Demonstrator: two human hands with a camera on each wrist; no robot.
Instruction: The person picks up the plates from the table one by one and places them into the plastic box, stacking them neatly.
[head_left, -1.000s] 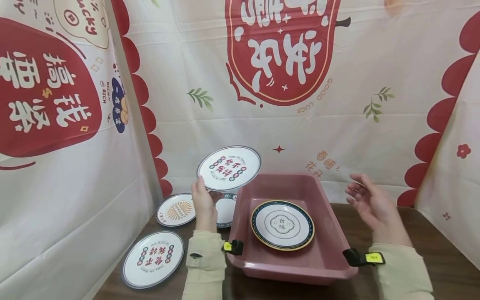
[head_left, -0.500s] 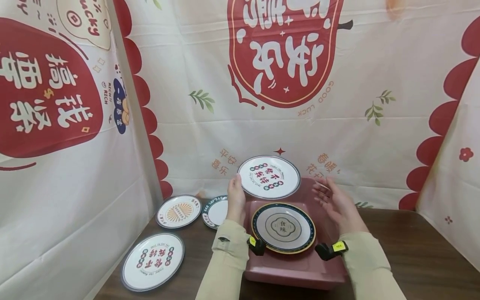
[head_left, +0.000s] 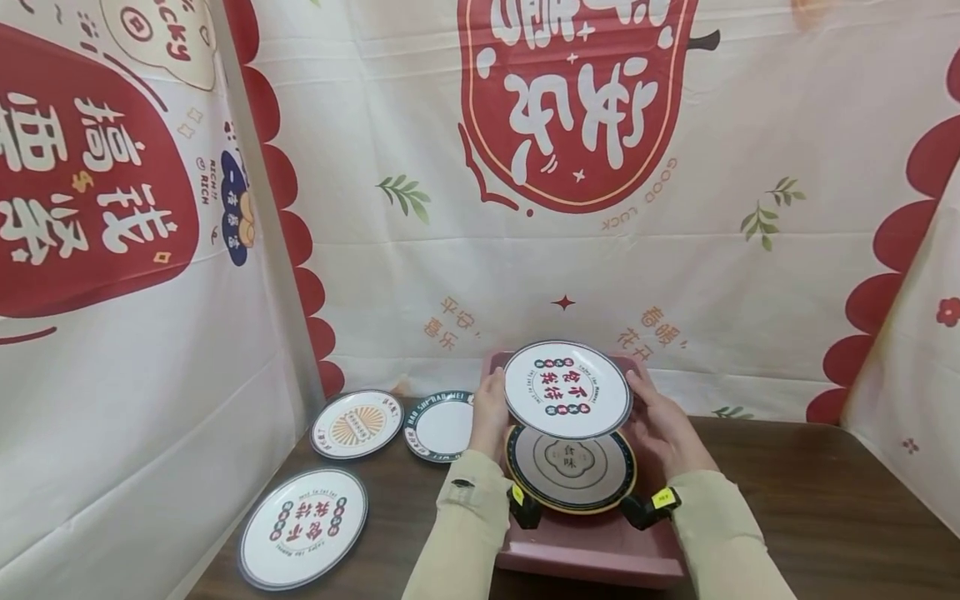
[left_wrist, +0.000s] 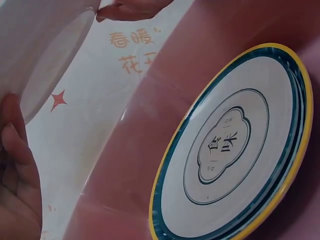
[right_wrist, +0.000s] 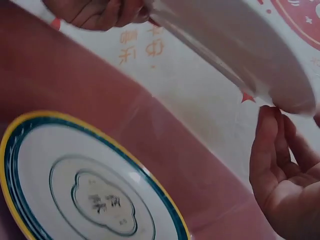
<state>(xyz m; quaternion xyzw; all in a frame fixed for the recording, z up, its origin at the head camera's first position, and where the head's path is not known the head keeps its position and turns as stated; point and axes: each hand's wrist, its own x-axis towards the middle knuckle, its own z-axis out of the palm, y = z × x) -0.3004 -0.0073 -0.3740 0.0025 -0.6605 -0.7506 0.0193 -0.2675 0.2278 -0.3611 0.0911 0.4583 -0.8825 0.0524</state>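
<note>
A white plate (head_left: pixel 567 390) with a thin dark rim and red characters is held over the pink plastic tub (head_left: pixel 592 550). My left hand (head_left: pixel 489 410) grips its left edge, and my right hand (head_left: pixel 663 421) pinches the right edge with the fingertips. Both wrist views show the plate's pale underside (right_wrist: pixel 235 45) raised above the tub. Inside the tub lies a plate with a yellow and dark green rim (left_wrist: pixel 225 145), its far part hidden by the held plate in the head view. Another plate edge shows just under that green-rimmed one.
On the dark wooden table (head_left: pixel 772 500), left of the tub, lie a sunburst plate (head_left: pixel 357 424), a green-bordered plate (head_left: pixel 438 427) and another red-character plate (head_left: pixel 303 528). A printed white cloth (head_left: pixel 600 267) hangs behind and at the sides.
The left hand has carried the red-character plate rightward from the tub's left side to over the tub, lowering it lately. The right hand has come in from the right and taken its edge.
</note>
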